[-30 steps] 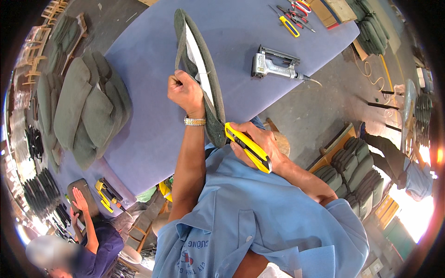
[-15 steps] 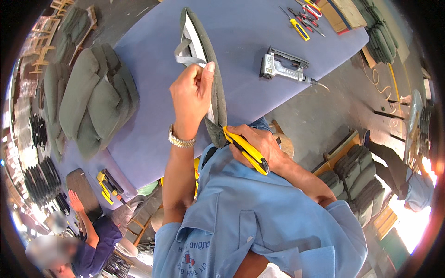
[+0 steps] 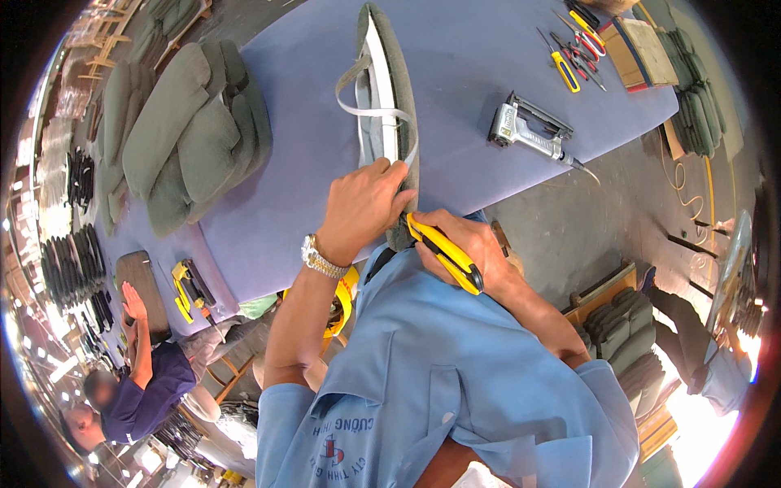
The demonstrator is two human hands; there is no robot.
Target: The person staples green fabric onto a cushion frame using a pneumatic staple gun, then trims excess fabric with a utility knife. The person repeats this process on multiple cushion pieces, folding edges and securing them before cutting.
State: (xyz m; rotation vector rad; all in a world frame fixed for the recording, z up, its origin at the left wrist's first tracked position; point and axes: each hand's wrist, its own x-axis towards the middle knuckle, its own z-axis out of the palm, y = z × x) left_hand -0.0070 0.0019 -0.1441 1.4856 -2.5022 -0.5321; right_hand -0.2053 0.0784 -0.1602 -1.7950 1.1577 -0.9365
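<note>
Looks like the trimming stage on this green seat cushion (image 3: 400,98), which stands on edge on the purple table (image 3: 488,106), running straight away from both hands. Left hand (image 3: 362,207) is clamped on the cushion's near edge, right where a loose grey strip of fabric (image 3: 358,102) curls off just beyond the knuckles. Right hand (image 3: 472,244) is closed around a yellow utility knife (image 3: 443,254), tip touching the cushion's bottom corner beside the left hand. I'd guess the next cut needs the fabric held taut and the blade angled away from those fingers. Staple gun (image 3: 529,130) sits off past the right hand.
</note>
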